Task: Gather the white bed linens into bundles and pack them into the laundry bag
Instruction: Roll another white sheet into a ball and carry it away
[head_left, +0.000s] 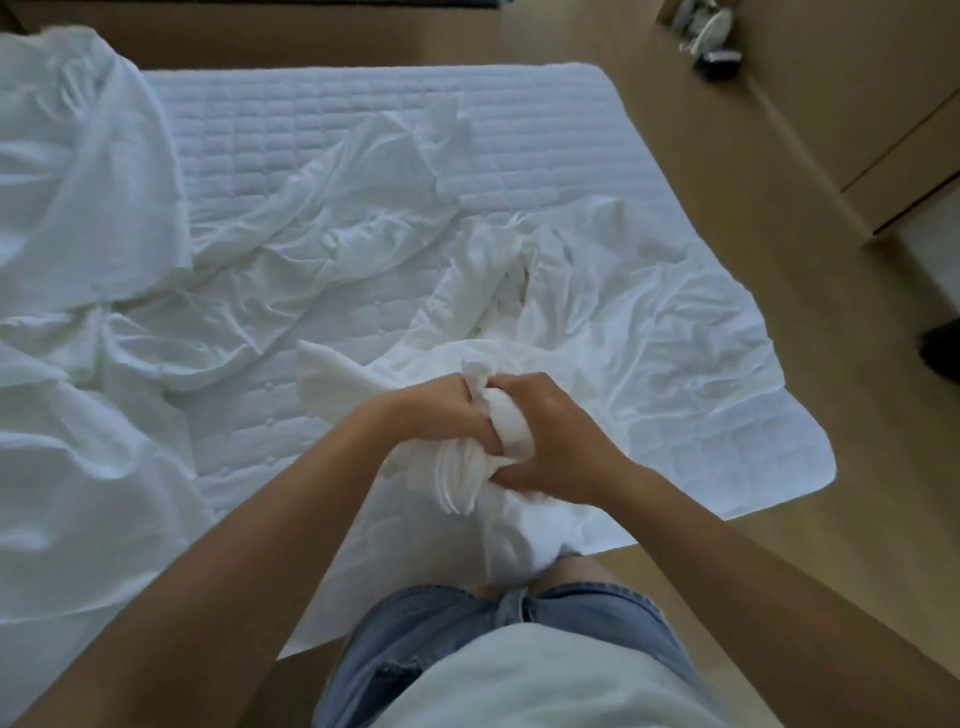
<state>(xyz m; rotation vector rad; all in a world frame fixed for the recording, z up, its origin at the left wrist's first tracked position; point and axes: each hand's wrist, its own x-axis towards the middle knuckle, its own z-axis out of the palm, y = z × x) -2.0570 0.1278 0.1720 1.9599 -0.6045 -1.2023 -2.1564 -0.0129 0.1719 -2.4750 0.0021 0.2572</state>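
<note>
Sheet (649, 322): white and heavily creased, spread over the near right part of the bed, with one stretch running back toward the middle of the mattress.
Bunch (506, 441): part of the sheet gathered into a tight twisted wad, held just above the near edge of the bed; loose folds hang from it down toward the person's legs.
Left hand (441, 410): fingers curled hard round the wad from its left side, gripping it.
Right hand (556, 441): fingers and thumb wrapped round the same wad from the right, gripping it, back of the hand facing up.
Hands together: knuckles almost meet, with only the wad of cloth between them.
Duvet (78, 171): thick white bedding heaped along the left side of the bed, from the far corner to the near edge, lying over the left end of the sheet.
Mattress pad (337, 114): white and quilted, bare across the far part of the bed and in a patch near the left forearm.
Floor (727, 291): light wood, right of the bed.
Cabinet (831, 130): wooden fronts at the far right, well apart from the hands.
Small dark things (719, 60): beside the cabinet at the top right, too blurred to tell what they are.
Shorts (467, 634): blue denim, at the bottom, against the bed's near edge.
Top (519, 691): white, above the shorts.
</note>
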